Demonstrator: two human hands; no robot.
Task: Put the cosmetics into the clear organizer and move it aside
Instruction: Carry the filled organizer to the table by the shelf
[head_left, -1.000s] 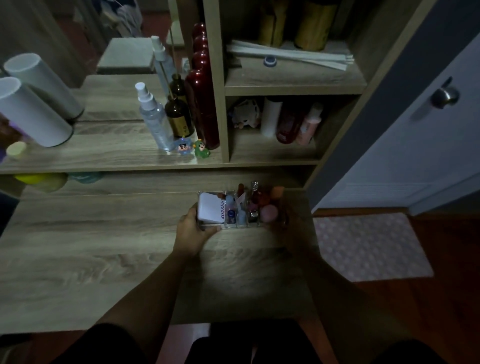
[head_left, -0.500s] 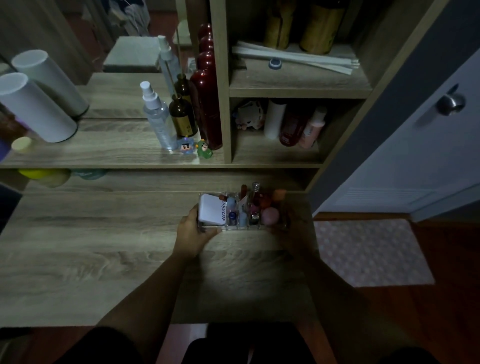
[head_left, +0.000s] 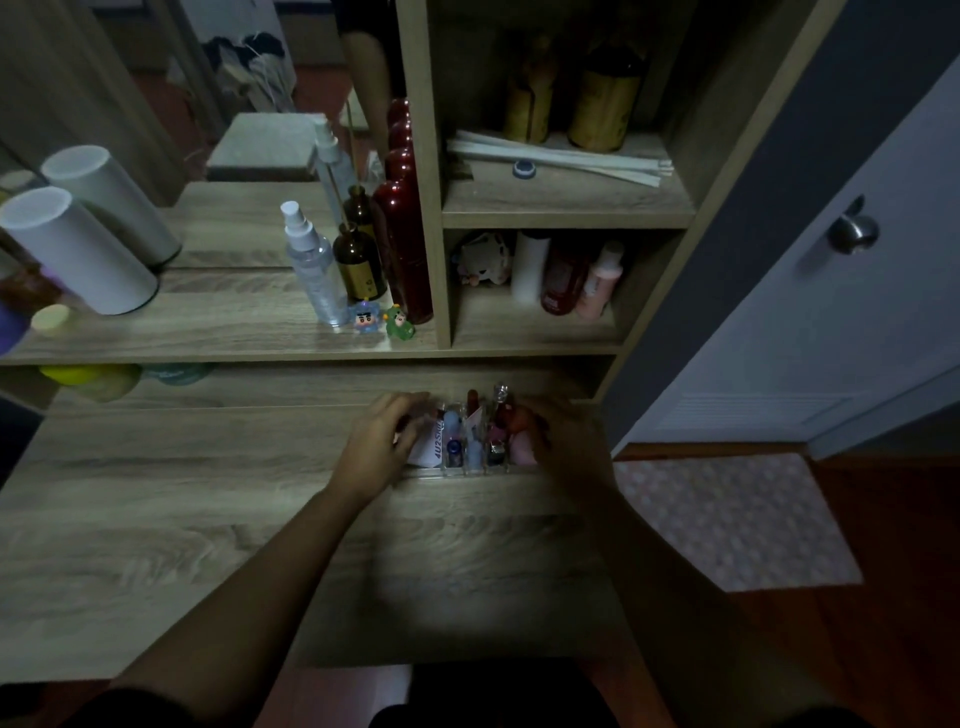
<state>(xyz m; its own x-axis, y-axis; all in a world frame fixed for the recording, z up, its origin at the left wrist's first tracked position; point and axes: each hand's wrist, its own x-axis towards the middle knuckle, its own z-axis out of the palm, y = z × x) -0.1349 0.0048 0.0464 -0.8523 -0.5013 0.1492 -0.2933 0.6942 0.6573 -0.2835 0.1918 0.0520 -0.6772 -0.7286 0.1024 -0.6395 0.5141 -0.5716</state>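
The clear organizer (head_left: 470, 470) stands on the wooden desk (head_left: 208, 519) near its back right corner. It holds several cosmetics: a white box (head_left: 431, 441), small blue bottles (head_left: 454, 431), a red lipstick (head_left: 471, 402), a glass vial (head_left: 500, 397) and a pink sponge (head_left: 521, 447). My left hand (head_left: 382, 441) grips the organizer's left end, with its fingers curled over the white box. My right hand (head_left: 563, 441) grips the right end, in dim light. The organizer's side walls are hidden by my hands.
A shelf (head_left: 208, 332) just behind carries a spray bottle (head_left: 314, 270), a brown bottle (head_left: 358, 260), a tall red bottle (head_left: 405, 244), two small figurines (head_left: 382, 319) and a white cylinder (head_left: 72, 249). Cubbies at right hold bottles (head_left: 566, 275). A door (head_left: 852, 291) and floor mat (head_left: 727, 519) lie right.
My left hand has slid up over the organizer's left end and now covers most of the white box. The organizer has shifted slightly toward the back of the desk.
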